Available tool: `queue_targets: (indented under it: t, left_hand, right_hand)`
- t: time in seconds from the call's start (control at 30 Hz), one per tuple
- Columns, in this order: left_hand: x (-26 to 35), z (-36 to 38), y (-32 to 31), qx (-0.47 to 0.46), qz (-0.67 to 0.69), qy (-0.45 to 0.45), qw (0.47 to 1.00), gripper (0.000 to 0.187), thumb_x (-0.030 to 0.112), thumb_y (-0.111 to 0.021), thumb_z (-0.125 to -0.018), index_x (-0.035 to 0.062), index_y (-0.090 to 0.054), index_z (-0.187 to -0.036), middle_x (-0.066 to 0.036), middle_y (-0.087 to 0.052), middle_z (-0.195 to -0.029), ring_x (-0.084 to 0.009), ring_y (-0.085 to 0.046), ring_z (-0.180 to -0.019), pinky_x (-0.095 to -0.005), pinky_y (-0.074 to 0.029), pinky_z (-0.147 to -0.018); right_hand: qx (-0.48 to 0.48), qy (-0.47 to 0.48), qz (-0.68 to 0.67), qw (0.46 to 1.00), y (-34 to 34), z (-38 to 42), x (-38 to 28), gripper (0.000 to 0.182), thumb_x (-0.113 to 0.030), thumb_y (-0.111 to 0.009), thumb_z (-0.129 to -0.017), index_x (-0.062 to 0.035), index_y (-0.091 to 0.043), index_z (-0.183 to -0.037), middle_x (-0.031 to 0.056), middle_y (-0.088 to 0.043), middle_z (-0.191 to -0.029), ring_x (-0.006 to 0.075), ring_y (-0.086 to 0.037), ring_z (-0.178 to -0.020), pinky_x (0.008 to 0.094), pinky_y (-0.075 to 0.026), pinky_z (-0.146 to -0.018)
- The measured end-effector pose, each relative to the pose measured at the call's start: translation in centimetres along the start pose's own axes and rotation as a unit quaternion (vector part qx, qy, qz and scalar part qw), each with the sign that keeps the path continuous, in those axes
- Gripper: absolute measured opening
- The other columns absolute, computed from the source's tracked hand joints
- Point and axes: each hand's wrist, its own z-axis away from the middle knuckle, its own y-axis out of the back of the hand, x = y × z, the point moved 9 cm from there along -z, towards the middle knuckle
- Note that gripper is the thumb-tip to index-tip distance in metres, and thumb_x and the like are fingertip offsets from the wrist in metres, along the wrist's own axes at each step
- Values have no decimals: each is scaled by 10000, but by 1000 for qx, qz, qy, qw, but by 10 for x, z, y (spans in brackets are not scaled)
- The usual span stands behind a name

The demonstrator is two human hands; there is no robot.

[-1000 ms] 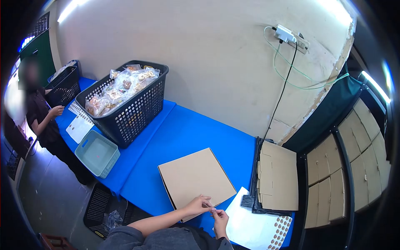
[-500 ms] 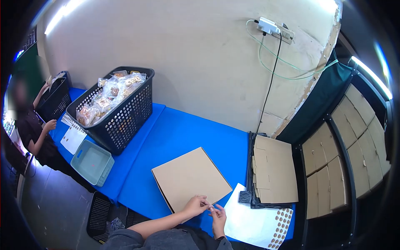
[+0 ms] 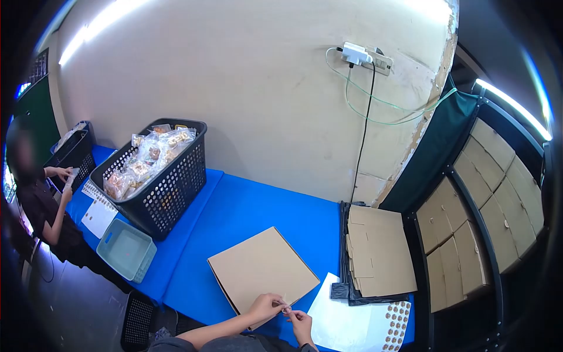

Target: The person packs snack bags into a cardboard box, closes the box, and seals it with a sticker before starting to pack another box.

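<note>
A closed cardboard box (image 3: 261, 264) lies on the blue-covered table, with my left hand (image 3: 268, 307) over its near edge. My right hand (image 3: 301, 326) is just right of the box's near corner. The fingertips of both hands meet, pinched round something too small to make out. A white sheet (image 3: 337, 317) with rows of small round brown stickers (image 3: 397, 325) along its right side lies to the right of my hands. Behind that sheet is a stack of flat cardboard pieces (image 3: 381, 252) on black plastic.
A black basket (image 3: 170, 193) of clear packets stands at the back left, with an empty green tray (image 3: 126, 249) before it. At far left a co-worker (image 3: 53, 217) holds a packet near another basket. Boxes (image 3: 460, 258) fill the rack on the right.
The view has tilted, so the table things sit lower. The co-worker's hands have come together on a packet. My fingertips remain together beside the box.
</note>
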Motion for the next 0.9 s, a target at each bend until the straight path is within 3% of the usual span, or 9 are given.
queue_targets:
  t: [0.17, 0.23, 0.27, 0.33, 0.43, 0.63, 0.7, 0.77, 0.9]
  left_hand:
    - [-17, -6, -12, -54, -110, -27, 992, 151, 230, -700, -814, 88, -731, -855, -137, -645, -1101, -287, -628, -992, -334, -468, -917]
    - [6, -1, -6, 26, -210, -156, 965, 188, 264, -698, -795, 85, -673, -845, -80, -634, -1076, -300, -521, -1140, -427, -398, -987]
    - [4, 0, -8, 22, -211, -154, 965, 188, 264, -698, -795, 85, -673, -845, -80, -634, -1076, -300, -521, -1140, -427, -398, -987]
    - [8, 2, -10, 51, -295, -191, 935, 171, 266, -686, -803, 117, -657, -881, -65, -550, -1235, -318, -414, -1251, -537, -279, -1057]
    - [-2, 0, -12, 44, -261, -193, 945, 156, 263, -673, -812, 140, -651, -905, -59, -529, -1253, -307, -401, -1261, -597, -203, -1070]
    - [3, -7, -15, 48, -248, -174, 952, 142, 269, -684, -802, 155, -662, -884, -54, -537, -1218, -295, -417, -1245, -587, -198, -1076]
    - [5, -8, -18, 35, -259, -173, 950, 223, 260, -690, -797, 132, -642, -973, -79, -536, -1204, -303, -423, -1236, -569, -206, -1081]
    - [8, -6, -6, 90, -220, -164, 957, 341, 257, -687, -800, 90, -590, -1081, -113, -531, -1194, -320, -438, -1216, -544, -225, -1085]
    - [7, -9, -4, 94, -206, -162, 961, 396, 195, -673, -810, 44, -534, -1148, -143, -529, -1179, -340, -459, -1176, -494, -296, -1060]
  right_hand:
    - [1, 1, 17, 1000, 0, -4, 6, 203, -178, -682, -885, 24, -674, -891, 64, -677, -749, 91, -601, -655, 213, -476, -616]
    - [0, -3, 20, 1000, -3, -9, 10, 203, -184, -689, -880, 18, -674, -895, 54, -669, -734, 85, -590, -642, 210, -466, -603]
    - [-4, -9, 23, 1000, -3, -10, 14, 203, -190, -686, -883, 12, -670, -890, 44, -659, -725, 79, -579, -638, 208, -459, -600]
    - [-2, -18, 24, 1000, -3, -12, 17, 203, -196, -683, -885, 6, -666, -886, 34, -649, -716, 73, -569, -633, 206, -451, -596]
    - [-25, -10, 19, 999, -4, -12, 19, 212, -209, -644, -913, -1, -647, -872, 30, -645, -752, 73, -568, -661, 203, -448, -610]
    - [7, -36, -6, 999, -2, -10, 11, 206, -211, -611, -934, -6, -636, -927, 30, -638, -771, 85, -572, -682, 216, -455, -624]
    - [-1, -32, 19, 999, -1, -12, 17, 211, -221, -594, -944, -13, -628, -927, 30, -631, -762, 82, -567, -674, 218, -452, -615]
    - [-8, -33, 54, 998, 1, -14, 20, 216, -230, -583, -951, -21, -619, -913, 28, -623, -749, 79, -563, -668, 220, -449, -605]
    - [134, -23, 12, 991, 22, -5, 10, 207, -205, -566, -956, -3, -597, -923, 27, -600, -697, 79, -540, -615, 213, -426, -553]
